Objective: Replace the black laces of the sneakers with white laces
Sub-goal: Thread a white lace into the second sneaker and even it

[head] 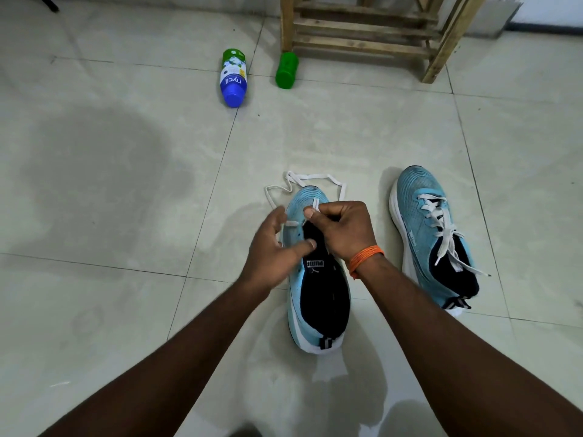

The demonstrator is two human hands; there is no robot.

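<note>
Two light blue sneakers stand on the tiled floor. The near sneaker (318, 298) lies between my hands, toe pointing away, with a white lace (310, 178) looping on the floor past its toe. My right hand (342, 230) pinches this lace over the front eyelets. My left hand (276, 247) rests on the shoe's left side, fingers loosely spread, thumb across the tongue. A short stretch of lace crosses the lowest eyelets. The other sneaker (432, 234) stands to the right, fully threaded with a white lace.
A blue and white bottle (233, 78) lies on the floor at the back, with a green container (286, 70) beside it. A wooden rack (369, 29) stands behind them. An orange thread band is on my right wrist.
</note>
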